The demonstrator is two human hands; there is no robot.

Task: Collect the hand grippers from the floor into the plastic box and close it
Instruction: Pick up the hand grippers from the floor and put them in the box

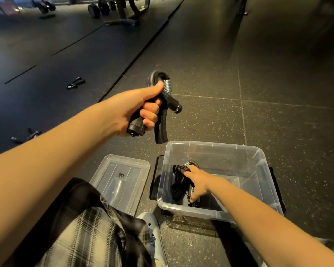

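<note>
Setting: gym floor (278,74) of dark speckled tiles, with black rubber mats (46,45) on the left and exercise machines (116,8) far behind.
Plastic box: clear plastic box (201,211) stands open on the tiles, just ahead of a pale shoe (148,222).
Lid: clear lid (120,180) lies flat on the floor just left of the box, apart from it; closing is not yet done.
Left hand: left hand (135,108) is raised over the floor beyond the box, fingers curled tight round one handle of the second gripper (167,99), thumb laid up toward its steel spring; the other handle hangs free, pointing down near the far-left corner of the box.
Right hand: right hand (199,182) reaches inside the box and holds the first gripper (178,182) between forefinger at the spring end and thumb at the lower end. Whether it is already letting go cannot be told.
Left on the floor: far gripper (75,83) and near gripper (26,136) both lie on the mats, well apart from the box and from each other.
Done, by my reading: one gripper is down in the box, one is lifted and on its way.
Left to do: drop in the raised one, fetch the two from the mats, then fit the lid and press it down.
Progress: roughly the middle of the job.
</note>
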